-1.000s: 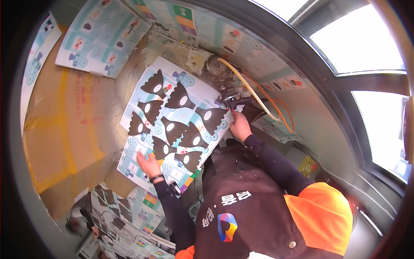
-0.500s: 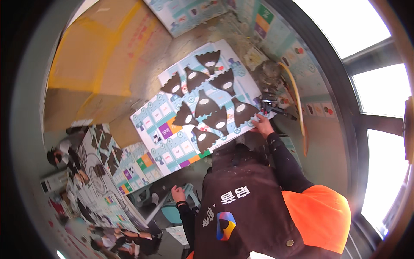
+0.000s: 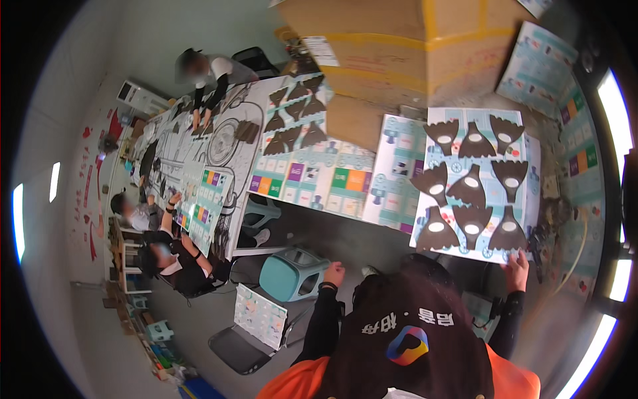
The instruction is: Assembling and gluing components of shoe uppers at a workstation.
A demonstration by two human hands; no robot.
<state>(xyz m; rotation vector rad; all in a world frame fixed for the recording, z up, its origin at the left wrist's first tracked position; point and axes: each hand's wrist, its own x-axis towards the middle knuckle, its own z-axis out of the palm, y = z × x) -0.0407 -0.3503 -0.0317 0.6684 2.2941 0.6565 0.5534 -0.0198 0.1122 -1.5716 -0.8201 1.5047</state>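
Note:
My right hand (image 3: 514, 269) grips the lower right edge of a printed board (image 3: 425, 206), its fingertips at the rim. On this board lie several dark brown fan-shaped pieces (image 3: 473, 183) with scalloped edges, each bearing a white oval. The pieces sit in rough rows, some with the wide end up, others with it down. My left hand (image 3: 333, 274) hangs to the left, lower than the boards, with its fingers curled and nothing visible in them. It is near a teal stool (image 3: 286, 274).
Large taped cardboard boxes (image 3: 379, 73) stand behind the boards. More brown pieces (image 3: 296, 113) lie on a long table (image 3: 219, 166) at the left, where several people work. A black chair (image 3: 240, 349) holds a patterned board (image 3: 261, 316). A yellowish hose (image 3: 578, 253) curves at the right.
My view has turned, so the board appears farther right and more of the room shows at the left. My right hand stays at the board's edge; my left hand's fingers look more curled.

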